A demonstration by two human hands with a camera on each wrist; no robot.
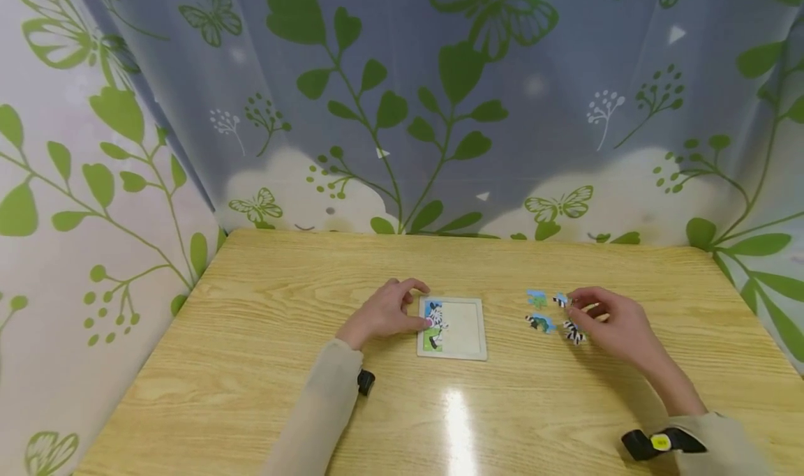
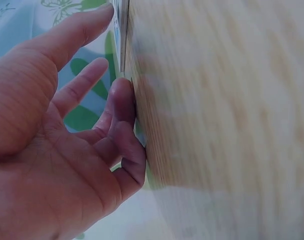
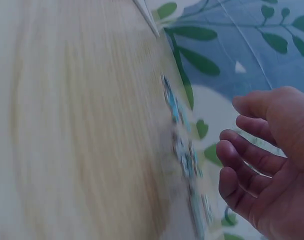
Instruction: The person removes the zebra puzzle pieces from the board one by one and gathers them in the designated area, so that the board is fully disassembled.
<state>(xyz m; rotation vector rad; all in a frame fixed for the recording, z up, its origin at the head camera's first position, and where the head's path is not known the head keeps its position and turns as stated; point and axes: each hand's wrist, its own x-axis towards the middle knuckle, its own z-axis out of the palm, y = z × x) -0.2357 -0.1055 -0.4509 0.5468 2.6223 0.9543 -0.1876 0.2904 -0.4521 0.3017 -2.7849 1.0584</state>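
A square puzzle tray (image 1: pixel 465 328) with a pale rim lies on the table. Along its left side, fitted pieces (image 1: pixel 435 326) show part of a zebra on blue and green. My left hand (image 1: pixel 386 314) is at the tray's left edge, thumb resting on that side and the other fingers loosely bent beside it. To the right lie several loose pieces, among them a blue-green piece (image 1: pixel 537 298), a striped piece with blue (image 1: pixel 540 323) and a zebra-striped piece (image 1: pixel 574 332). My right hand (image 1: pixel 618 326) hovers over them, fingertips close to a small striped piece (image 1: pixel 561 299); nothing shows between its fingers (image 3: pixel 237 150).
The wood-grain table (image 1: pixel 283 273) reaches back to a curtain (image 1: pixel 408 113) printed with leaves and butterflies, which also hangs at both sides. Dark straps with small devices (image 1: pixel 659 442) sit on the wrists. A bright reflection falls on the tabletop in front of the tray.
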